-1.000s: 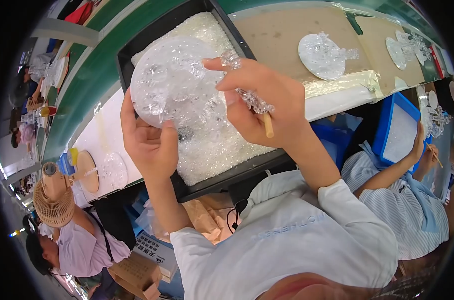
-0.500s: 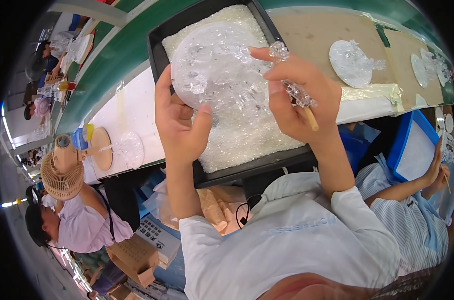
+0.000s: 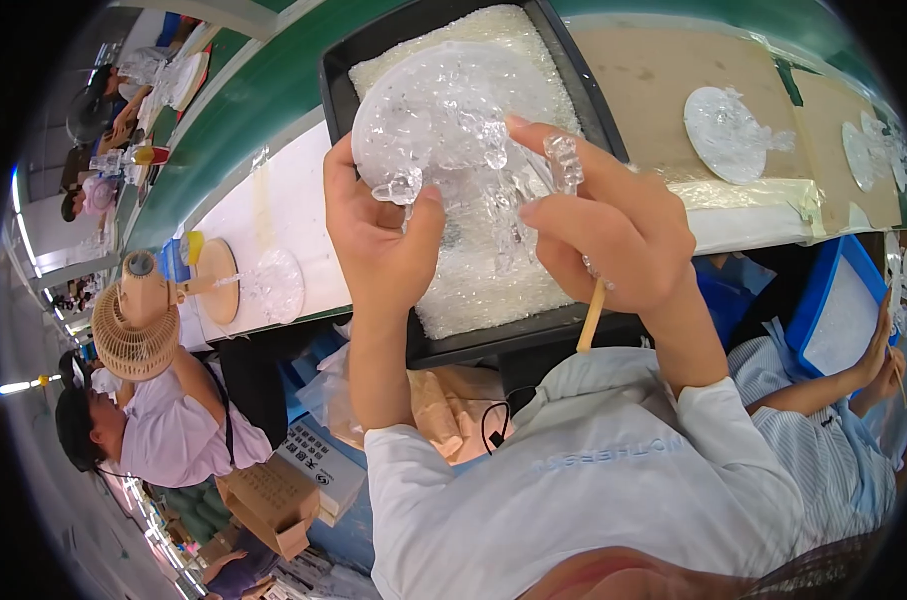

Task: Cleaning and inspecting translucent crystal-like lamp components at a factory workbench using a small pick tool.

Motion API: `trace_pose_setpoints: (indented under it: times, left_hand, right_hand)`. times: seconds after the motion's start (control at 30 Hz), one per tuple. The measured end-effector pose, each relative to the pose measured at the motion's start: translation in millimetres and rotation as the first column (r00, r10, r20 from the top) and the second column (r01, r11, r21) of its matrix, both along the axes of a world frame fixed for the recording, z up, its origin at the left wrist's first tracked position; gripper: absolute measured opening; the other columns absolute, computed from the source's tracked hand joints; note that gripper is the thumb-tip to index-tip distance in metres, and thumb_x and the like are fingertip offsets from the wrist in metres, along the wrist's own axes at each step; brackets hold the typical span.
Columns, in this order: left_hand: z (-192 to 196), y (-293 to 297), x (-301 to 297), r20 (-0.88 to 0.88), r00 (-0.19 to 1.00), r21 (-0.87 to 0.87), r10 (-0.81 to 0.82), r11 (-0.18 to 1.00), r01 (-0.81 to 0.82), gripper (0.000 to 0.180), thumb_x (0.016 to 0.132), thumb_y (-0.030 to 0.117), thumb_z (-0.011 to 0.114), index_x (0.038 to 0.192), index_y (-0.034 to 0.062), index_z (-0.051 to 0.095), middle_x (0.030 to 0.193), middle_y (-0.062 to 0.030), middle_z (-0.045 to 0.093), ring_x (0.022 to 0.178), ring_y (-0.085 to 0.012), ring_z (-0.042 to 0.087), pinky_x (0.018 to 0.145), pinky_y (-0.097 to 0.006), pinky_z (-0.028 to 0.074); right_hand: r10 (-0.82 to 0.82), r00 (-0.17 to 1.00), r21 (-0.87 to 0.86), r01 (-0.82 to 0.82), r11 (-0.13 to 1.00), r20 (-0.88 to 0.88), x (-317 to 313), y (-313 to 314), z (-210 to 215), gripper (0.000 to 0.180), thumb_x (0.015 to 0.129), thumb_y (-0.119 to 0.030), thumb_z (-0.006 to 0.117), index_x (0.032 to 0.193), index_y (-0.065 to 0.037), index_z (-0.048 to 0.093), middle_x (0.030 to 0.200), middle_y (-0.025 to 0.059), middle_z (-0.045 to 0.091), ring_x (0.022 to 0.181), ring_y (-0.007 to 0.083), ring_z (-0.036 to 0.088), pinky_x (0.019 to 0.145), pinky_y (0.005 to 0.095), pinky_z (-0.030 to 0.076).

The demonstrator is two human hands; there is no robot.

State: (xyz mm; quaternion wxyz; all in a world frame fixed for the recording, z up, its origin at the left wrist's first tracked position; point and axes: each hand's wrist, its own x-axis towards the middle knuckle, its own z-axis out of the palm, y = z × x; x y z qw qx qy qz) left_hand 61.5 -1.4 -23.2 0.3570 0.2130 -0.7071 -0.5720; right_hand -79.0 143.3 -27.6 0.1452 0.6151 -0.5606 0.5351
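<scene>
My left hand (image 3: 388, 235) grips the edge of a frosted round disc (image 3: 403, 95), thumb bent in front and fingers around its left side. Clear glass-like pieces stand on the disc, one knobbly piece (image 3: 401, 186) by my left thumb. The disc is tilted above a black tray (image 3: 603, 130) full of clear granules (image 3: 493, 295). My right hand (image 3: 628, 235) is curled, with a thin wooden stick (image 3: 593, 315) sticking out below the palm. A clear faceted piece (image 3: 563, 160) shows between its fingers; whether it belongs to the stick is hidden. The right index fingertip reaches the pieces on the disc.
More discs with clear pieces lie on the bench, one right (image 3: 723, 135) and one left (image 3: 273, 285) beside a round wooden board (image 3: 216, 280). A beige fan (image 3: 138, 320) stands left. Co-workers sit on both sides; a blue bin (image 3: 838, 310) is by the right one.
The disc has tipped, and its clear pieces now show from the side. My right hand has turned, so the stick points more steeply down. The whole view has shifted slightly.
</scene>
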Motion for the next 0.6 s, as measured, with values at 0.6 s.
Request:
trace_pose_setpoints:
  times: [0.6]
  left_hand:
    - [-0.6,-9.8,12.0,-0.089,0.995,0.089,-0.048,0.994,0.056,0.027,0.09,0.004,0.058,0.114,-0.0078,0.057,0.093,-0.0068,0.067,0.08,-0.0067,0.057,0.07,-0.021,0.044]
  right_hand:
    - [0.025,0.992,-0.192,-0.002,0.981,0.12,-10.0,-11.7,-8.8,0.032,0.074,0.014,0.063,0.101,-0.003,0.062,0.103,0.0231,0.07,0.054,0.017,0.061,0.048,0.0219,0.046]
